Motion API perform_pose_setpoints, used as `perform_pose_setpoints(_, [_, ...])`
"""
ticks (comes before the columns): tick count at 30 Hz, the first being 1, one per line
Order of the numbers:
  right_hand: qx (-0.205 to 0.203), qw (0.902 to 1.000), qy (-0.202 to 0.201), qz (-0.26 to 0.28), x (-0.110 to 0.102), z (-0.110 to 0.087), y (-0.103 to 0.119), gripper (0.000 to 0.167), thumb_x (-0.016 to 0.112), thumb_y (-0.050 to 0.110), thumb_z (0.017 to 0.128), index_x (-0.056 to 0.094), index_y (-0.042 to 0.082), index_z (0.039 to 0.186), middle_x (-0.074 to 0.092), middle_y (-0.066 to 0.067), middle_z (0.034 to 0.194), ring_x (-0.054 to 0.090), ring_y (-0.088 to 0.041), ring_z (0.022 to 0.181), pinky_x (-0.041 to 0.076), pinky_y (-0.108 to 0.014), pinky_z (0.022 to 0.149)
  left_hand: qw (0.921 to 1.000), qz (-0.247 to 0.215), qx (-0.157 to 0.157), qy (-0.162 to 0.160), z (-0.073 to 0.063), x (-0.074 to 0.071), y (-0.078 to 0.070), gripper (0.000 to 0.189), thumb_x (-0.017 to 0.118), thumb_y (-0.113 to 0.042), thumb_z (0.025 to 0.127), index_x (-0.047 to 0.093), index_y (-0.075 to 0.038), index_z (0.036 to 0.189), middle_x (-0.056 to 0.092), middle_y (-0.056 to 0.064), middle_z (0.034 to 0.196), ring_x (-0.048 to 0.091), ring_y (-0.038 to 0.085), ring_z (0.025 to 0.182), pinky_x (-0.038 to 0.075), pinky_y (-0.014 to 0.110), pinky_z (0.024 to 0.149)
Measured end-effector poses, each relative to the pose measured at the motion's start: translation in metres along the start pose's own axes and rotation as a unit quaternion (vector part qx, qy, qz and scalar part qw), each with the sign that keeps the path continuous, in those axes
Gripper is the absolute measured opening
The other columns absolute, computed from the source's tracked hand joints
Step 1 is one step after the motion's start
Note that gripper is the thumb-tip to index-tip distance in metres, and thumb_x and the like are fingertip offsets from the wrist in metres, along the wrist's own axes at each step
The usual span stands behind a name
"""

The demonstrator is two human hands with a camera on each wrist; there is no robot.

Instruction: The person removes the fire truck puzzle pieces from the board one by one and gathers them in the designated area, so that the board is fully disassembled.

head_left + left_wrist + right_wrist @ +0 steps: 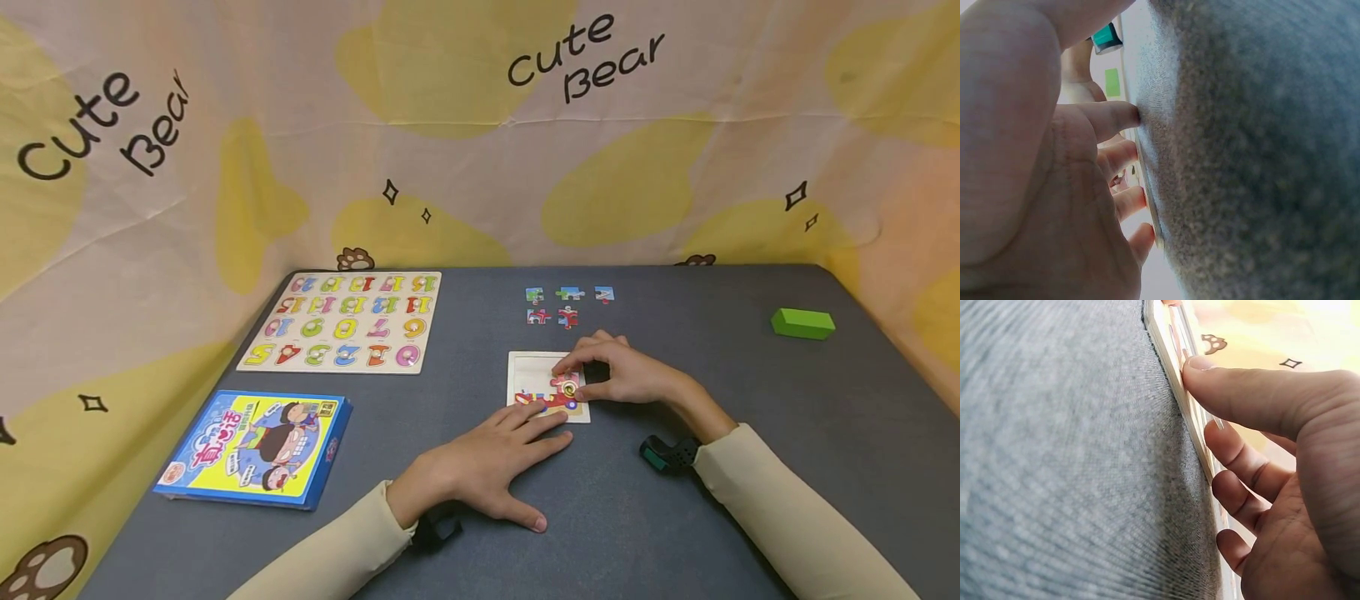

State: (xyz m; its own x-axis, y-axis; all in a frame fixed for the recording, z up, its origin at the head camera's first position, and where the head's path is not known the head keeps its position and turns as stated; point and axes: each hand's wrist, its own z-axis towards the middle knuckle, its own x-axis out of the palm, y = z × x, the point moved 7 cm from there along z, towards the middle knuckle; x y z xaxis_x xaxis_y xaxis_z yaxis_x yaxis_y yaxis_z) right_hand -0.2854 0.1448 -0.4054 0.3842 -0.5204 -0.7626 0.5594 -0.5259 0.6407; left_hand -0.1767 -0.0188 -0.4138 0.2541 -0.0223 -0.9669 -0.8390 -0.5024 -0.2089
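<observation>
A white puzzle tray [528, 367] lies in front of me with joined pieces of a red picture [551, 400] along its near side. My right hand [618, 371] reaches over the tray's right side, pinching a pink-and-red puzzle piece [566, 384] between thumb and index finger. In the right wrist view the thumb [1235, 387] is low against the tray edge, and a thin edge of the piece shows beside the index finger. My left hand [498, 458] lies palm down with fingers spread, its fingertips on the tray's near edge and the pieces there.
Several loose puzzle pieces [568, 317] lie in two rows beyond the tray. At the left are a number board [337, 317] and a blue-and-yellow box [255, 450]. A green block [802, 323] sits far right on the grey table [750, 375]; a patterned cloth hangs behind.
</observation>
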Motion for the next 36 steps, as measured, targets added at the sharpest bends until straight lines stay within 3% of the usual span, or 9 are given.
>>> perform_pose_setpoints(6, [-0.005,1.0000,-0.003,0.004,0.000,0.000,-0.001,0.039,0.083,0.022,0.085,0.074,0.026,0.122,0.065,0.008,0.100,0.046,-0.020,0.095,0.024,-0.040,0.081,1.0000,-0.001,-0.004,0.006,0.000,0.000,0.000,0.097,0.067,-0.070,0.085,0.029,-0.023,0.162,0.015,-0.002,0.173,0.009,0.024,0.161,0.017,0.046,0.129])
perform_pose_setpoints(20, [0.015,0.9994,-0.030,0.013,-0.008,-0.004,-0.017,0.040,0.081,0.021,0.088,0.072,0.026,0.126,0.069,0.010,0.114,0.047,-0.019,0.099,0.026,-0.041,0.084,0.9999,-0.002,-0.009,0.013,-0.001,-0.002,-0.001,0.097,0.067,-0.068,0.085,0.029,-0.024,0.162,0.015,-0.003,0.173,0.009,0.023,0.161,0.017,0.045,0.129])
perform_pose_setpoints(36, [0.044,0.9967,-0.067,0.017,-0.020,-0.013,-0.041,0.038,0.076,0.020,0.092,0.071,0.026,0.129,0.068,0.003,0.117,0.041,-0.020,0.100,0.027,-0.041,0.085,0.9999,0.000,-0.007,0.010,0.000,-0.001,-0.001,0.097,0.067,-0.069,0.086,0.029,-0.024,0.162,0.014,-0.004,0.173,0.010,0.023,0.160,0.018,0.045,0.129])
